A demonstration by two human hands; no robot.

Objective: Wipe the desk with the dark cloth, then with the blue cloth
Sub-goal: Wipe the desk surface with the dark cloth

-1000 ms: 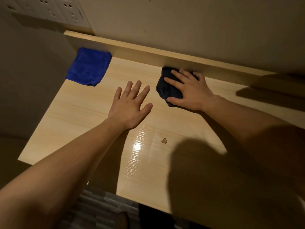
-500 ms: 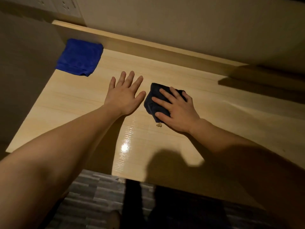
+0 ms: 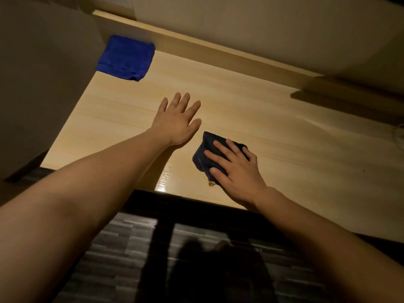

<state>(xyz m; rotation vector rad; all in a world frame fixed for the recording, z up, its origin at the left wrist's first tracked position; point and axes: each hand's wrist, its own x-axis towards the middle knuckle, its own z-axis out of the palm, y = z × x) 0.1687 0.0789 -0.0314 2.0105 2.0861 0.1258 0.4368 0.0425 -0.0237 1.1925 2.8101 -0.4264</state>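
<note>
The light wooden desk point(image 3: 251, 110) fills the middle of the view. My right hand point(image 3: 236, 169) presses flat, fingers spread, on the crumpled dark cloth point(image 3: 202, 155) near the desk's front edge. A small tan crumb point(image 3: 211, 183) lies at the cloth's near corner, beside my thumb. My left hand point(image 3: 178, 121) rests flat on the bare desk with straight, spread fingers, just left of and beyond the dark cloth. The folded blue cloth point(image 3: 125, 57) lies in the desk's far left corner, untouched.
A raised wooden ledge point(image 3: 218, 51) runs along the back of the desk under the wall. A wall panel point(image 3: 43, 84) borders the desk on the left. A thin pale cord point(image 3: 399, 134) shows at the right edge. Dark patterned floor point(image 3: 113, 248) lies below the front edge.
My right hand has dragged the dark cloth from the back ledge toward the front edge, pushing the crumb along. My left hand has stayed flat on the desk.
</note>
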